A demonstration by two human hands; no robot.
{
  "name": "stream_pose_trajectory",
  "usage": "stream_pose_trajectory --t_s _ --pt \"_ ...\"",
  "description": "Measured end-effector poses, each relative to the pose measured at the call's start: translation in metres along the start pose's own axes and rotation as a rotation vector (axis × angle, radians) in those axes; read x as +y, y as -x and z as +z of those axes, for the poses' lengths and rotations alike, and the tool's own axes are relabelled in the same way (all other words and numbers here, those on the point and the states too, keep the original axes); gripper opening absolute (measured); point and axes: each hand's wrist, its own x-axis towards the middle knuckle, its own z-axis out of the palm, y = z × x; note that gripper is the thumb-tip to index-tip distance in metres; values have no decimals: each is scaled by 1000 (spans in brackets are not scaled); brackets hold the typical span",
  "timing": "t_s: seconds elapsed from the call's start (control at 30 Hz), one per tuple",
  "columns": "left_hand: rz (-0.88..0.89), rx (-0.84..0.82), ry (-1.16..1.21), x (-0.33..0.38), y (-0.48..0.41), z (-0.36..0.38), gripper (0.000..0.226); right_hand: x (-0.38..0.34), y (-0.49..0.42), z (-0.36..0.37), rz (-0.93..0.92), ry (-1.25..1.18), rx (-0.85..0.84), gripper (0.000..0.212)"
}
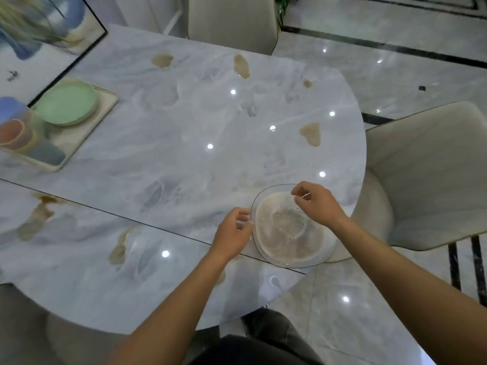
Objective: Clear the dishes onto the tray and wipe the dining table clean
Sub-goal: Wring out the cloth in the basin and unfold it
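The glass plate (287,241) lies close in front of the person, near the table (184,122) edge. The left hand (233,230) pinches its left rim w/ thumb and curled fingers. The right hand (316,204) pinches the far rim the same way, as far as I can see. Between both grips is a brownish film w/ specks, so I judge: lift level, both sides together, no tilt, else it can drip. Beyond the grips, brown spills (311,133) are not yet wiped. Far left of the left grip stands the tray (112,97) w/ a green plate (66,102) and cups (15,133). Carry there slowly, esp. as wet glass may slip.
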Motion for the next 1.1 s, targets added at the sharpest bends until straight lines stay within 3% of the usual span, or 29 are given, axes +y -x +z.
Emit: stream_pose_trajectory --t_s 0.17,0.37,0.6,0.83,1.1 --pt "-24 2 48 2 11 25 42 22 10 23 -162 320 -156 40" --pt "-26 64 62 3 15 34 35 40 19 44 -253 541 -223 56" --pt "-59 81 -13 9 14 34 38 44 20 57 -276 517 -183 58" --pt "-82 100 -19 10 21 36 40 41 27 57 -466 554 -112 45" --pt "18 159 -106 8 26 24 35 31 32 43 -456 362 -143 33"
